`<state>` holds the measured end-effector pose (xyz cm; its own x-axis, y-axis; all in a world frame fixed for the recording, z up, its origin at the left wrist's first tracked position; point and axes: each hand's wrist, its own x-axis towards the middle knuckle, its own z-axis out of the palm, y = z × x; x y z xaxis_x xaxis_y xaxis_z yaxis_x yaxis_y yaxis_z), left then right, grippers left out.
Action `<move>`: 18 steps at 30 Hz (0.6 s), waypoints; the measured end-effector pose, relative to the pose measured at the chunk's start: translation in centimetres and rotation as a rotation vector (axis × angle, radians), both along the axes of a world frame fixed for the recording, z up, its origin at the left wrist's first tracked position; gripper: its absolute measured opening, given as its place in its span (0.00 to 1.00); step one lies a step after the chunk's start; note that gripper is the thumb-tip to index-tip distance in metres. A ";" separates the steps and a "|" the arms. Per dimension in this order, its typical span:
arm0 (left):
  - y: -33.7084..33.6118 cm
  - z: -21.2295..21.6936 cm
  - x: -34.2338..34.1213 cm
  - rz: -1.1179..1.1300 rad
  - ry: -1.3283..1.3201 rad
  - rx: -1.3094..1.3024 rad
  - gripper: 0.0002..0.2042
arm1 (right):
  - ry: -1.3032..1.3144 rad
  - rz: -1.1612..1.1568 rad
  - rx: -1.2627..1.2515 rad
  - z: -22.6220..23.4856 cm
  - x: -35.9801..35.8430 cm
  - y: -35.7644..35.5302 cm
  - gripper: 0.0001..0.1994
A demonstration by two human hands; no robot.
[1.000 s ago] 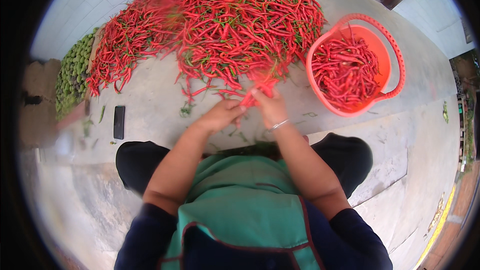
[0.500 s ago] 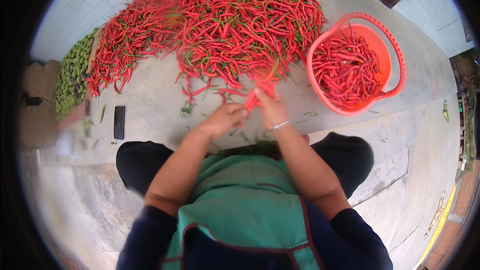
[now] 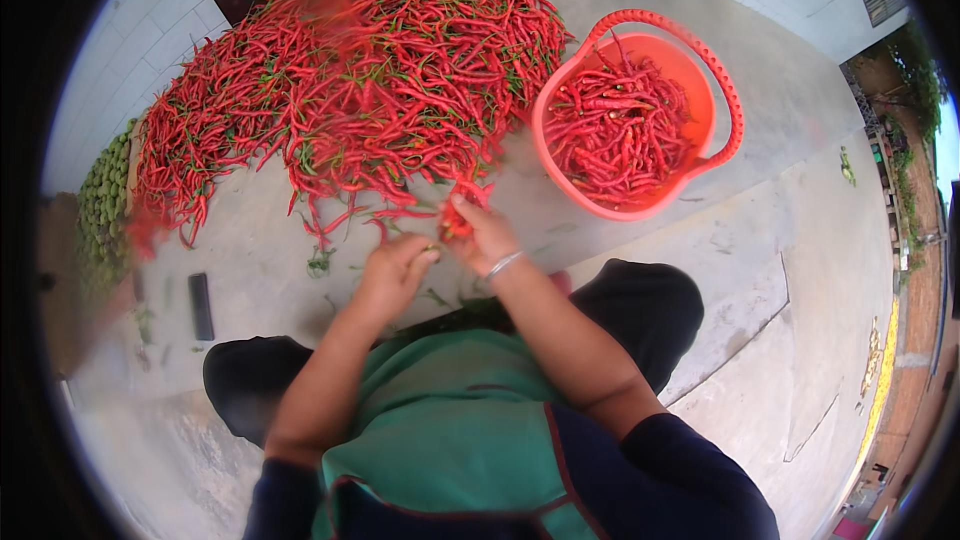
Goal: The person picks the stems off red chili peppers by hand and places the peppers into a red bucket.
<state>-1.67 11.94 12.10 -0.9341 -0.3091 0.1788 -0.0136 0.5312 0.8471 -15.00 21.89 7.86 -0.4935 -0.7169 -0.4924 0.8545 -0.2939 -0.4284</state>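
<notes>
My right hand [image 3: 482, 237], with a silver bangle at its wrist, is closed around a few red chili peppers [image 3: 457, 224]. Just to its left, my left hand [image 3: 392, 275] is pinched shut, with a small green chili stem [image 3: 432, 248] showing at its fingertips. A gap separates the two hands. Beyond them spreads a large heap of red chili peppers [image 3: 400, 80] with green stems, its near edge close to my right fingers. An orange-red plastic basket [image 3: 704, 100] with a raised handle stands to the right, partly filled with stemless-looking chilies [image 3: 625, 130].
A dark phone [image 3: 201, 306] lies on the concrete floor [image 3: 760, 240] at the left. Green round produce [image 3: 105, 190] is piled at the far left. Loose green bits lie near my hands. My dark-clothed knees [image 3: 650, 310] flank the green apron [image 3: 450, 440].
The view has turned rightward, so the heap and basket appear farther left. My hands, closer together before, have drawn slightly apart, with chilies staying in the right one.
</notes>
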 end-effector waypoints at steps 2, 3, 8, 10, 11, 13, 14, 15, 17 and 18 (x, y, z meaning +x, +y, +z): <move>0.0 -0.8 0.6 -0.036 -0.123 -0.022 0.05 | 0.098 -0.064 0.078 0.6 -2.3 1.2 0.09; 0.0 -1.3 1.0 -0.050 -0.185 -0.034 0.05 | 0.137 -0.106 0.074 1.7 -4.0 1.7 0.09; 1.6 -5.8 2.5 -0.194 -0.391 -0.042 0.11 | 0.253 -0.536 0.050 8.2 -13.9 3.9 0.21; 2.1 -6.7 3.0 -0.256 -0.459 -0.084 0.13 | 0.113 -0.570 0.189 6.7 -13.9 4.3 0.26; 2.4 -6.8 3.1 -0.283 -0.509 -0.098 0.15 | 0.155 -0.503 0.227 5.1 -12.6 4.3 0.28; 2.0 -8.2 3.6 -0.264 -0.545 -0.162 0.16 | 0.217 -0.290 0.272 1.9 -9.2 3.6 0.25; 1.4 -9.6 3.9 -0.211 -0.533 -0.217 0.17 | 0.248 -0.185 0.291 0.6 -7.6 3.0 0.23; 0.6 -11.0 4.3 -0.168 -0.523 -0.274 0.17 | 0.338 -0.057 0.329 0.2 -5.8 2.1 0.20; -2.9 -13.0 4.4 -0.007 -0.618 -0.196 0.17 | 0.530 0.186 0.384 0.6 -2.5 -0.2 0.14; -5.0 -13.3 4.1 0.170 -0.626 -0.129 0.16 | 0.604 0.245 0.382 0.0 -1.7 -0.8 0.13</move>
